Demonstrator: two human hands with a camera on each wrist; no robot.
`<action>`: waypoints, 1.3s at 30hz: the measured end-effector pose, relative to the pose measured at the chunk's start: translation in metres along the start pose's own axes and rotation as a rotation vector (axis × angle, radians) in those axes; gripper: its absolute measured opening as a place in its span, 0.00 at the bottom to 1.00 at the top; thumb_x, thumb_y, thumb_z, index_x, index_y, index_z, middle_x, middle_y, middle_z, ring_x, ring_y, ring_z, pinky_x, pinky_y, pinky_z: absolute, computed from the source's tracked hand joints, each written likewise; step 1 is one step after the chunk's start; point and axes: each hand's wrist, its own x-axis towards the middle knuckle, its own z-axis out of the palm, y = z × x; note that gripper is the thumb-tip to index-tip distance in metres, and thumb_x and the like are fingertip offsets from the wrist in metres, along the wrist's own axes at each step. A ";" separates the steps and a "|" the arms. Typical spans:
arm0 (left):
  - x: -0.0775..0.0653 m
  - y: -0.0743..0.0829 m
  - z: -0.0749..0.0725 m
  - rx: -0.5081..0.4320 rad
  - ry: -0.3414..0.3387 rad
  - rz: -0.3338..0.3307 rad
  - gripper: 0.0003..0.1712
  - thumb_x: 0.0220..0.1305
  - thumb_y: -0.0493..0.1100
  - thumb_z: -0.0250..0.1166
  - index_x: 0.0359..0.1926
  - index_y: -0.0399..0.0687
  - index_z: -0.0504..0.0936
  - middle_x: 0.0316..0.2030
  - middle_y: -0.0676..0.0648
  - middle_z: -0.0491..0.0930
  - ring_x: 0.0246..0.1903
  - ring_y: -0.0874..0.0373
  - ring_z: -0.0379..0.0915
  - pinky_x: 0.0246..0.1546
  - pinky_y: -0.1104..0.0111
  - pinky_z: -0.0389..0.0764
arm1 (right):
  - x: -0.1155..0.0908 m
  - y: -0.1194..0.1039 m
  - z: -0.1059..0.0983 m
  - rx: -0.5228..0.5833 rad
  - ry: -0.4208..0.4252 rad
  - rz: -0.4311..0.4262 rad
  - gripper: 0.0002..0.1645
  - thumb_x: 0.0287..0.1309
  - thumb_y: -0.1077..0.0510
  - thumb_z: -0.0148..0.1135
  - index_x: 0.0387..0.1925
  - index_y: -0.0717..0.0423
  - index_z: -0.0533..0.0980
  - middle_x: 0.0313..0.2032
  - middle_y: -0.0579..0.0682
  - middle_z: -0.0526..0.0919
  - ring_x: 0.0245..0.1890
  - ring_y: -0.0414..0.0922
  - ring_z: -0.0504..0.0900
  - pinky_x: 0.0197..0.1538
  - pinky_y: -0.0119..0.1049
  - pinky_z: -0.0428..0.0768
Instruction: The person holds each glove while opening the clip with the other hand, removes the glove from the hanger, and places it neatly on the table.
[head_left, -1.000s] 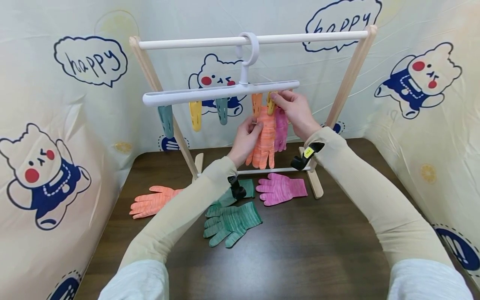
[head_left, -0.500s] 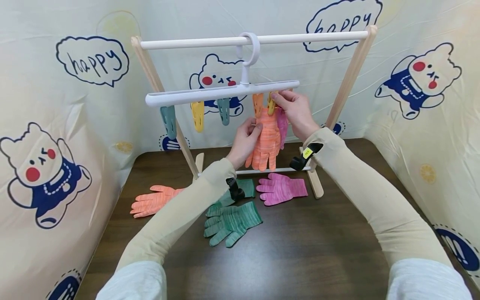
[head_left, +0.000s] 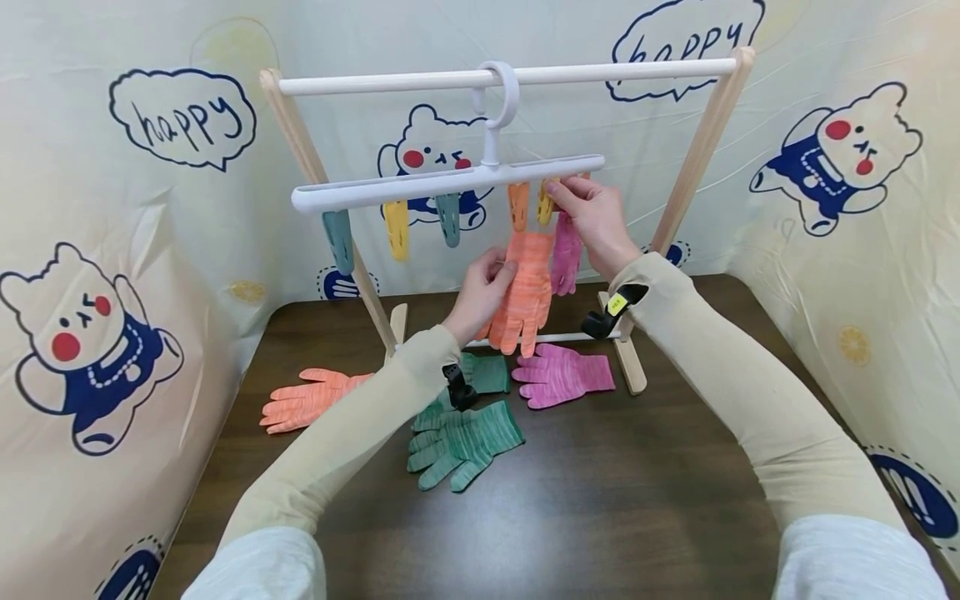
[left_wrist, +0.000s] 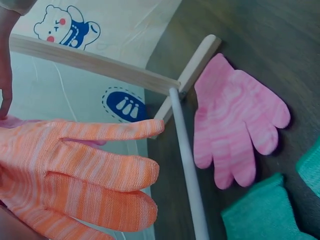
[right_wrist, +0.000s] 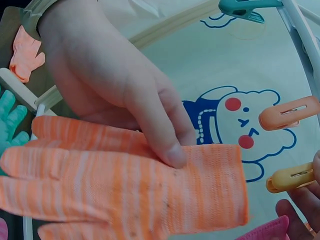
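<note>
My left hand [head_left: 478, 293] pinches an orange striped knit glove [head_left: 529, 279] near its cuff, thumb on the front, fingers of the glove hanging down. The cuff is apart from the clips, as the right wrist view shows. My right hand [head_left: 597, 221] grips a yellow clothes peg [head_left: 546, 208] under the right arm of a white hanger [head_left: 427, 185]. Just left of it hangs an orange peg [right_wrist: 287, 114] with nothing in it. A pink glove [head_left: 566, 257] hangs at the hanger's right end, partly behind my right hand.
A wooden rack with a white rod [head_left: 405, 81] bears the hanger. Teal [head_left: 339, 242] and yellow pegs [head_left: 397, 231] hang on its left half. On the dark table [head_left: 570, 500] lie an orange glove [head_left: 311, 400], green gloves [head_left: 468, 446] and a pink glove [head_left: 564, 377].
My left hand has drawn the orange glove down and slightly left, so its cuff is now below the yellow peg it overlapped before. My right hand stays at that peg.
</note>
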 end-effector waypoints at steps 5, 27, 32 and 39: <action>-0.008 -0.005 -0.007 0.015 -0.002 -0.030 0.16 0.83 0.43 0.51 0.60 0.37 0.75 0.48 0.36 0.85 0.42 0.53 0.81 0.46 0.62 0.82 | -0.002 -0.002 -0.002 -0.005 -0.027 0.002 0.22 0.70 0.50 0.67 0.57 0.59 0.83 0.42 0.45 0.87 0.43 0.40 0.83 0.55 0.39 0.77; -0.036 -0.032 -0.034 0.054 -0.021 -0.033 0.17 0.82 0.44 0.53 0.57 0.35 0.78 0.43 0.35 0.86 0.37 0.57 0.80 0.43 0.66 0.79 | -0.013 0.004 -0.013 -0.097 -0.006 -0.154 0.26 0.71 0.46 0.65 0.63 0.55 0.81 0.50 0.50 0.87 0.41 0.42 0.81 0.46 0.34 0.82; -0.043 -0.033 -0.038 0.066 -0.033 -0.051 0.18 0.83 0.45 0.53 0.57 0.35 0.78 0.44 0.35 0.85 0.37 0.57 0.80 0.44 0.65 0.79 | -0.017 0.006 -0.014 -0.116 0.013 -0.185 0.26 0.71 0.45 0.65 0.65 0.52 0.80 0.57 0.51 0.85 0.48 0.44 0.83 0.48 0.35 0.84; -0.050 -0.034 -0.042 0.091 -0.029 -0.071 0.18 0.83 0.46 0.53 0.59 0.37 0.78 0.44 0.36 0.86 0.38 0.55 0.79 0.44 0.64 0.78 | -0.022 0.005 -0.014 -0.098 0.025 -0.197 0.26 0.71 0.47 0.65 0.65 0.53 0.80 0.58 0.53 0.85 0.50 0.45 0.83 0.46 0.30 0.84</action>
